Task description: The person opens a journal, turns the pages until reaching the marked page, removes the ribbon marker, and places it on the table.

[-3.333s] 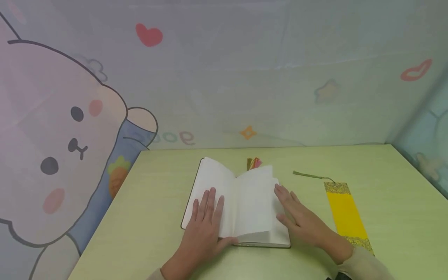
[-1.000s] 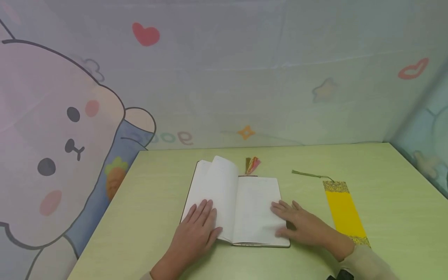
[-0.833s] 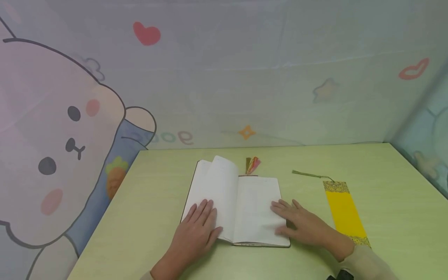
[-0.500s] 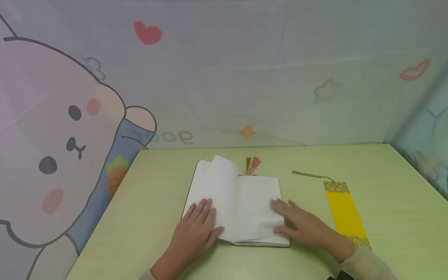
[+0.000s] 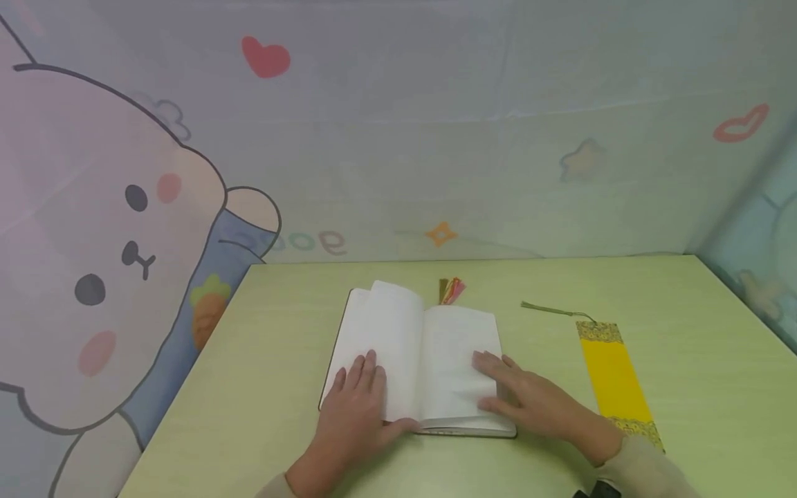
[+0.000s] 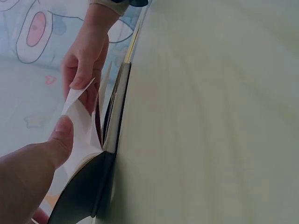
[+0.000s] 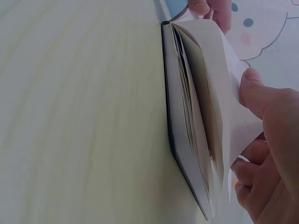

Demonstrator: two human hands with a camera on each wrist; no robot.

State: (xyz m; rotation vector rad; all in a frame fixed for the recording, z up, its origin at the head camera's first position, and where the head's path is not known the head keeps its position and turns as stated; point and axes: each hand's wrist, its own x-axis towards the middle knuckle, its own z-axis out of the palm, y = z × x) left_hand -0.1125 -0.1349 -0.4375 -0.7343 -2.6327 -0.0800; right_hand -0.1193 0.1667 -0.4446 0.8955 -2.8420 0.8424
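An open notebook (image 5: 398, 332) with blank white pages and a dark cover lies in the middle of the table in the head view. My left hand (image 5: 355, 418) rests on its left page with fingers straight, the thumb (image 6: 61, 135) reaching to the bottom of the gutter. At the right page's outer edge is my right hand (image 5: 538, 401). The right wrist view shows its thumb (image 7: 252, 86) on a page (image 7: 240, 121) and curled fingers behind it, pinching that page. The page is bent up from the stack of pages (image 7: 187, 88) beneath. Tassels (image 5: 452, 290) stick out past the notebook's top edge.
A yellow bookmark (image 5: 616, 373) with patterned ends and a green tassel (image 5: 548, 309) lies right of the notebook, close to my right forearm. The pale green table (image 5: 249, 360) ends at a printed curtain (image 5: 398, 166) behind.
Earlier a page swung from the right side over to the left. Since then my right hand has shifted slightly left, raising the right page, and my left thumb has stretched to the gutter.
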